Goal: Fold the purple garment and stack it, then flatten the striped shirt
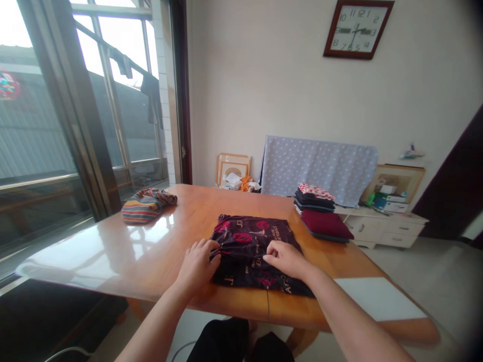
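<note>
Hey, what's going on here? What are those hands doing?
A person's left hand and right hand are gripping a fold in a dark purple printed garment lying flat on a wooden table. Beyond it sit a stack of folded clothes and a folded dark red garment. A striped cloth bundle lies near the window.

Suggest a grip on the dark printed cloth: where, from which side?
Take the dark printed cloth by its raised fold, from the near side, where the left hand and right hand rest. It lies flat on the table, so that ridge is likely the easiest edge to pinch.
</note>
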Tool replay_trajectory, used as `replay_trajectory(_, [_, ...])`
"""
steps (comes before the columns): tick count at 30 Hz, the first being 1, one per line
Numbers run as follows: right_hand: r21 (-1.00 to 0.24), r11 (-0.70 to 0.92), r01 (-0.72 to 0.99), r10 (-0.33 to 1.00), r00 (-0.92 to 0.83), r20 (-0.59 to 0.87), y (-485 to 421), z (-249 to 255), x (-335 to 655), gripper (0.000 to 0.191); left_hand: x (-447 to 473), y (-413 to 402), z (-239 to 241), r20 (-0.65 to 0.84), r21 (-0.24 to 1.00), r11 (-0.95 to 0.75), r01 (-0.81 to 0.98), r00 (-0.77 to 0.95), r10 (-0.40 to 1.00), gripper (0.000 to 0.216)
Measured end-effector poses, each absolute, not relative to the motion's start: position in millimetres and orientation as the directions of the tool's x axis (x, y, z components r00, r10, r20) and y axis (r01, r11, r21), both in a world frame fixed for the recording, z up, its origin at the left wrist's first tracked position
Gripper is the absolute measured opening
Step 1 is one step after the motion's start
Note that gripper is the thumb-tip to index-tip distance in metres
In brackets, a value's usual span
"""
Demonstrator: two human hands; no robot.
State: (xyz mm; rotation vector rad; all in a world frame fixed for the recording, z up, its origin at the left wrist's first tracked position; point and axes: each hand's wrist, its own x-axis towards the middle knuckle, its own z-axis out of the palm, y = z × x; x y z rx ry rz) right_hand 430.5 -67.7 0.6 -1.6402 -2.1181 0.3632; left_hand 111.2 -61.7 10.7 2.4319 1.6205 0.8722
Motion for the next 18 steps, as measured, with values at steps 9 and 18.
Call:
replay_trajectory(9, [-0.311,0.288,0.906,0.939,-0.204,0.276,-94.7,-9.1,419.0,0.010,116.3,-62.5,-3.7,0.279,0.340,-0.469,0.815,0.389,0.878,0.044])
replay_trajectory(18, [-0.577,0.320,0.752,0.908,-0.070,0.413,-100.6,-6.7,431.6,0.011,120.9,-59.6,4.2,0.359,0.185,-0.440,0.878,0.357,0.862,0.022])
